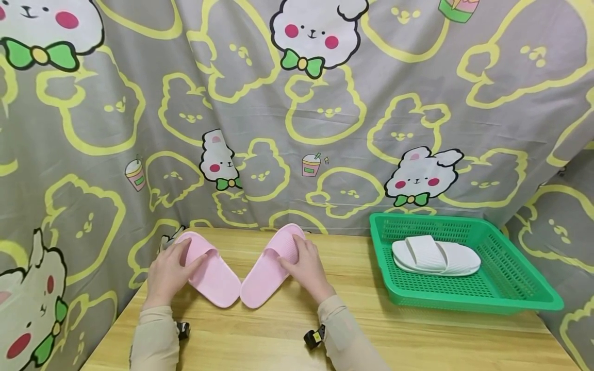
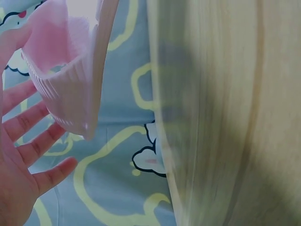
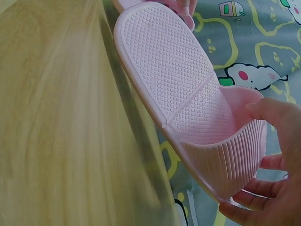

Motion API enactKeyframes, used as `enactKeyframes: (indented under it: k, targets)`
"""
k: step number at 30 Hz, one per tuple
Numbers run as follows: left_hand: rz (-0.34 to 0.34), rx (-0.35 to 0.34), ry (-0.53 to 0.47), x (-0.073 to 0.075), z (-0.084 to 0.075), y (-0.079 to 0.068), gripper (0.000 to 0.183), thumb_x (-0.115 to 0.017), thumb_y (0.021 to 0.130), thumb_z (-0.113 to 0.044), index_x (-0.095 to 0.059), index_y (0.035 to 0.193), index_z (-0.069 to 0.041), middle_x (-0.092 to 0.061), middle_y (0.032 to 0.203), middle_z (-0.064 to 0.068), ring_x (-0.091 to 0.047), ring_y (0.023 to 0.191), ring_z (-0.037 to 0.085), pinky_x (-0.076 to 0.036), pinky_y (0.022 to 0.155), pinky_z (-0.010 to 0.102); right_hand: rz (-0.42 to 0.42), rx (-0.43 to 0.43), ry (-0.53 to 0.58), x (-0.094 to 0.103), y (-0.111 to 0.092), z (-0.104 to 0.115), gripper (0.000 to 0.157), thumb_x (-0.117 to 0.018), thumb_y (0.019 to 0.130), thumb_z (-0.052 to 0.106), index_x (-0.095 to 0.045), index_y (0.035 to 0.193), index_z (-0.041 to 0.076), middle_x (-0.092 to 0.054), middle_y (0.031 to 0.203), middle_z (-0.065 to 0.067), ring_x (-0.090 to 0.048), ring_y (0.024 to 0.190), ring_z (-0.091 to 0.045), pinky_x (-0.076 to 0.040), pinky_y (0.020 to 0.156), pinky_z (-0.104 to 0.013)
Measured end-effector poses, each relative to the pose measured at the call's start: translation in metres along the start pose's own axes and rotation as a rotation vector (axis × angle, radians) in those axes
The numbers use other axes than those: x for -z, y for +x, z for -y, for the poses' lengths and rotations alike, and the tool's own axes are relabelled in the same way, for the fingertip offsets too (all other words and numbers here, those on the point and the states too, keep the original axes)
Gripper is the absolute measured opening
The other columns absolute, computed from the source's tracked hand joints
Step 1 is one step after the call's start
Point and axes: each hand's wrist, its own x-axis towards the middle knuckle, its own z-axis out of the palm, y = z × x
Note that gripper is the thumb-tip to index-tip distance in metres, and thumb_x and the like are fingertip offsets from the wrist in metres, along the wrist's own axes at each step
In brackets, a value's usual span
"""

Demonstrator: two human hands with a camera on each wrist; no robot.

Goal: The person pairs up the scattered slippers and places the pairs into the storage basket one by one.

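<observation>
Two pink slippers are turned toes outward, their heels close together at the middle of the table. My left hand (image 1: pixel 170 269) holds the left pink slipper (image 1: pixel 218 283) by its strap, thumb at the strap's opening and fingers along its outer side (image 2: pixel 33 136). The right pink slipper (image 1: pixel 260 281) is held the same way by my right hand (image 1: pixel 306 268). In the right wrist view its textured footbed (image 3: pixel 164 61) and ribbed strap (image 3: pixel 230 155) show, with my thumb over the strap's edge. Whether the soles touch the table, I cannot tell.
A green plastic basket (image 1: pixel 464 305) stands on the right of the wooden table (image 1: pixel 260 340). White slippers (image 1: pixel 433 256) lie inside it, one partly over the other. A patterned grey curtain (image 1: pixel 260 118) hangs behind the table and along its sides.
</observation>
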Motion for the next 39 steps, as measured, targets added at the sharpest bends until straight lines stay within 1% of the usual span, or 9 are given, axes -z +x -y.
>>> enactKeyframes:
  k: [4,12,21,24,28,32,39]
  targets:
    - [-0.025,-0.013,-0.001,-0.001,0.000,0.001,0.065,-0.071,0.083,-0.050,-0.057,0.132,-0.010,-0.062,0.127,0.021,-0.058,0.106,0.048,-0.046,0.080,0.063,-0.011,-0.003,0.002,0.003,0.001,-0.001,0.075,-0.073,0.080,0.044,-0.047,0.141,0.009,-0.056,0.121,-0.017,-0.051,0.113,-0.033,-0.048,0.097,-0.048]
    - [-0.064,-0.021,-0.002,0.000,-0.003,0.002,0.066,-0.072,0.081,-0.052,-0.059,0.130,-0.010,-0.063,0.126,0.022,-0.059,0.105,0.049,-0.046,0.079,0.063,-0.031,-0.015,0.002,0.008,0.002,-0.002,0.075,-0.074,0.080,0.044,-0.047,0.141,0.009,-0.055,0.126,-0.019,-0.051,0.116,-0.036,-0.048,0.100,-0.050]
    - [-0.054,-0.004,0.001,0.002,-0.006,0.002,0.067,-0.070,0.082,-0.055,-0.058,0.131,-0.011,-0.061,0.129,0.022,-0.057,0.110,0.050,-0.045,0.083,0.065,-0.048,-0.028,0.010,0.011,0.005,-0.007,0.077,-0.075,0.080,0.046,-0.047,0.141,0.009,-0.056,0.121,-0.017,-0.051,0.112,-0.033,-0.050,0.096,-0.047]
    - [-0.049,0.003,0.004,0.002,-0.007,0.001,0.068,-0.069,0.082,-0.056,-0.058,0.131,-0.011,-0.061,0.130,0.022,-0.057,0.110,0.049,-0.044,0.085,0.065,-0.056,-0.025,0.023,0.013,0.005,-0.007,0.076,-0.074,0.080,0.046,-0.048,0.140,0.009,-0.055,0.122,-0.018,-0.051,0.113,-0.033,-0.050,0.095,-0.049]
    - [-0.060,0.010,0.007,0.001,-0.008,0.001,0.068,-0.069,0.081,-0.057,-0.059,0.130,-0.011,-0.062,0.129,0.021,-0.058,0.109,0.048,-0.045,0.084,0.064,-0.068,-0.020,0.044,0.016,0.005,-0.008,0.075,-0.075,0.080,0.045,-0.049,0.139,0.007,-0.055,0.124,-0.021,-0.051,0.115,-0.037,-0.049,0.097,-0.051]
    - [-0.080,0.014,0.010,0.001,-0.009,0.001,0.068,-0.070,0.081,-0.056,-0.060,0.129,-0.010,-0.063,0.127,0.021,-0.059,0.107,0.047,-0.045,0.083,0.063,-0.073,-0.026,0.044,0.019,0.006,-0.009,0.076,-0.075,0.080,0.044,-0.049,0.139,0.005,-0.056,0.126,-0.022,-0.051,0.117,-0.038,-0.047,0.100,-0.052]
    - [-0.075,0.038,0.016,0.002,-0.011,0.002,0.069,-0.069,0.082,-0.057,-0.059,0.130,-0.009,-0.062,0.129,0.021,-0.057,0.109,0.047,-0.045,0.087,0.063,-0.095,-0.057,0.058,0.022,0.008,-0.011,0.076,-0.076,0.080,0.042,-0.048,0.140,0.006,-0.056,0.129,-0.021,-0.052,0.120,-0.038,-0.046,0.102,-0.051]
